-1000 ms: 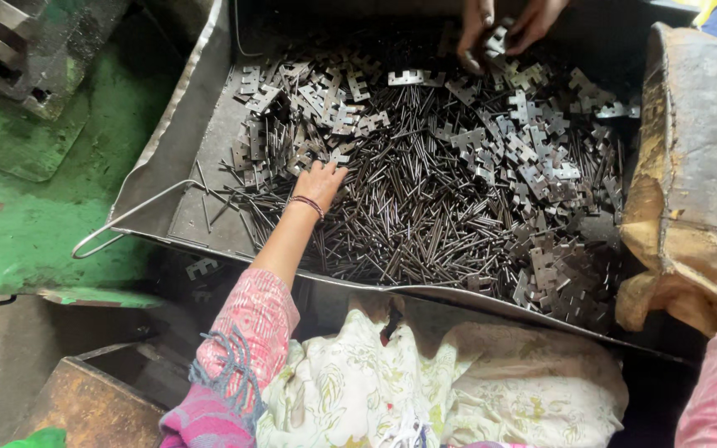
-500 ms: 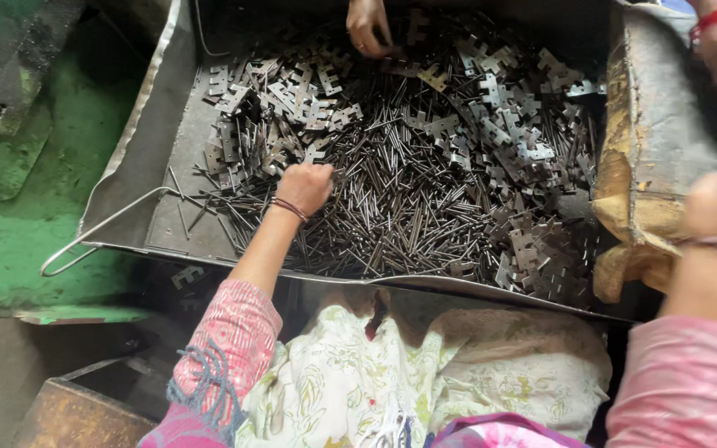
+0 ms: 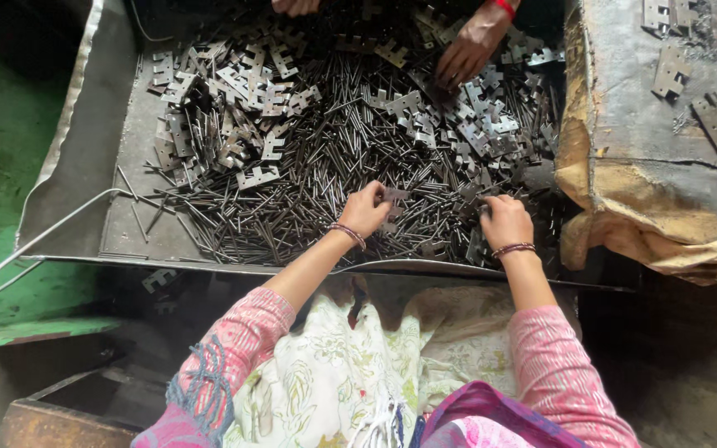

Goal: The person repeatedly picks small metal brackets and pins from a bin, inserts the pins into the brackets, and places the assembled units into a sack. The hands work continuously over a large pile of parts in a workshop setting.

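A small notched hinge plate [image 3: 393, 197] sits pinched at the left hand [image 3: 364, 209] fingertips, over the heap of thin steel pins [image 3: 309, 199]: stiff, light, sharp-edged, probably best taken by its flat edges. The right hand [image 3: 505, 221] lies curled, fingers down among plates beside it; whether it grips one cannot be told. Beyond, a co-worker's hand [image 3: 470, 51] digs into the metal tray [image 3: 85, 166].

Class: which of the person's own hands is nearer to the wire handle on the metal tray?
Left. The left hand rests on the pins toward the wire handle side; the right hand lies farther away, toward the tray's other end.
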